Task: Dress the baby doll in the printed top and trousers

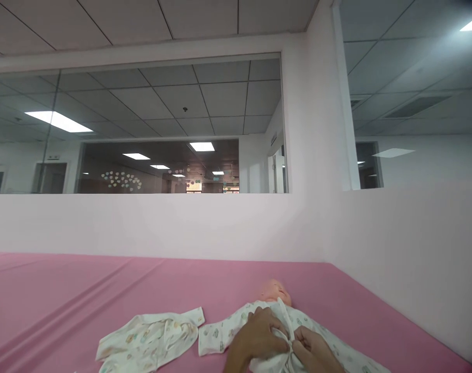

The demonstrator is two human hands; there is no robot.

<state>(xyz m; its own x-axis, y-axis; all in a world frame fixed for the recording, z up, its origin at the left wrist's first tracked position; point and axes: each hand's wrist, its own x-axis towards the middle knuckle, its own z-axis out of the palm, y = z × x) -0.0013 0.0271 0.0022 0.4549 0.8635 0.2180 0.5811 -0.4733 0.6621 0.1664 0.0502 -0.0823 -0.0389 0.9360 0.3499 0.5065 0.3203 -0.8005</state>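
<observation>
A baby doll [275,293] lies on its back on the pink sheet [84,300], dressed in a white printed garment [236,326]. My left hand [257,339] and my right hand [315,351] rest on the doll's chest, side by side. Each pinches a thin white tie string [289,346] of the garment between its fingers. The doll's lower body is cut off by the bottom edge of the view.
A second white printed baby garment [150,339] lies crumpled on the sheet to the left of the doll. A low white wall [407,259] borders the surface at the back and right. Interior windows show other rooms beyond.
</observation>
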